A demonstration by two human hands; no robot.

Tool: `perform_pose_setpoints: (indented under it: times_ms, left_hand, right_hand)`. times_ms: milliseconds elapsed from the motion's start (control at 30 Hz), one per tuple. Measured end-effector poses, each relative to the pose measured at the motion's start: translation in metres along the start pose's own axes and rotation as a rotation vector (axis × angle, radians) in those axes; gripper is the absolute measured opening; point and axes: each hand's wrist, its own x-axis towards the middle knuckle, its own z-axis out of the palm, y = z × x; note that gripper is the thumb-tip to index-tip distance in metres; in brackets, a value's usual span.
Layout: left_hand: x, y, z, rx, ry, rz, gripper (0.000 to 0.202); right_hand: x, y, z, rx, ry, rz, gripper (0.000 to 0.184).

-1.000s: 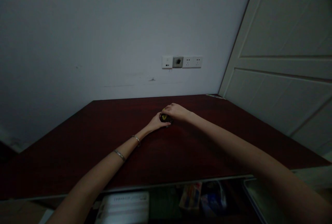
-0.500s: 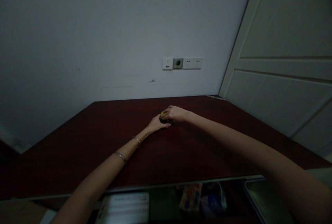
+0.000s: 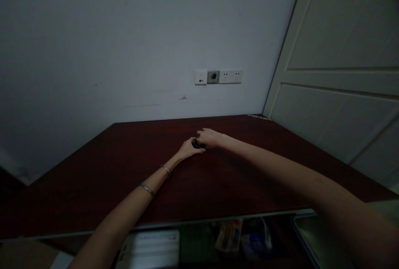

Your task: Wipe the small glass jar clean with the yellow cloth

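Observation:
Both my arms reach far out over a dark red-brown table (image 3: 131,165). My left hand (image 3: 186,150), with two thin bangles on its forearm, and my right hand (image 3: 209,138) meet near the table's middle. Between them sits a small dark object (image 3: 196,144), mostly covered; earlier it showed a yellow patch. The fingers of both hands curl round it, the right from above and the left from below. The room is dim and the object's shape is hard to make out.
A white wall rises behind the table with a row of sockets (image 3: 218,76). A white panelled door (image 3: 339,77) stands at the right. Below the table's near edge lie a white printed sheet (image 3: 149,249) and some packets (image 3: 230,235).
The right hand has closed further over the small object, so the yellow patch seen before is now hidden. Both arms stay in nearly the same place.

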Motion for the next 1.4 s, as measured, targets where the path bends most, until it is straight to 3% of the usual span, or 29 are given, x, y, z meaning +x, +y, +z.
perform_pose_setpoints:
  times_ms: [167, 233, 533, 733, 833, 933, 1033, 1167, 1300, 1400]
  left_hand:
    - [0.002, 0.0, 0.001, 0.004, -0.023, -0.009, 0.06]
    - [0.003, -0.001, 0.002, -0.006, -0.026, -0.018, 0.063]
    - [0.001, -0.002, 0.002, 0.028, -0.014, -0.022, 0.063]
    - [-0.001, 0.0, 0.001, -0.005, -0.018, -0.015, 0.07]
    - [-0.001, 0.001, 0.002, 0.023, 0.004, -0.008, 0.072]
    - [0.0, 0.0, 0.003, 0.012, 0.004, -0.015, 0.083]
    - [0.0, -0.002, 0.004, 0.001, 0.011, -0.036, 0.098]
    - [0.0, -0.001, 0.004, 0.017, -0.004, -0.053, 0.1]
    - [-0.001, 0.002, 0.003, 0.013, -0.021, -0.054, 0.1]
    - [-0.002, 0.002, 0.003, 0.006, -0.023, -0.035, 0.095]
  right_hand:
    - [0.027, -0.008, -0.015, 0.179, -0.272, 0.228, 0.039]
    - [0.036, -0.006, -0.02, 0.311, -0.34, 0.287, 0.04]
    - [0.035, 0.031, -0.014, 0.637, -0.29, 0.385, 0.027]
    - [-0.005, 0.062, -0.006, 0.954, -0.049, 0.511, 0.029]
    - [-0.025, 0.067, 0.006, 1.74, 0.478, 0.88, 0.019]
    - [-0.037, 0.059, 0.024, 1.882, 0.662, 0.953, 0.013]
    - [-0.039, 0.045, 0.044, 1.997, 0.753, 0.992, 0.012]
    - [-0.038, 0.031, 0.065, 2.11, 0.801, 0.987, 0.011]
    - [-0.038, 0.028, 0.073, 2.113, 0.857, 0.983, 0.013]
    - [-0.037, 0.028, 0.071, 2.041, 0.935, 0.943, 0.029]
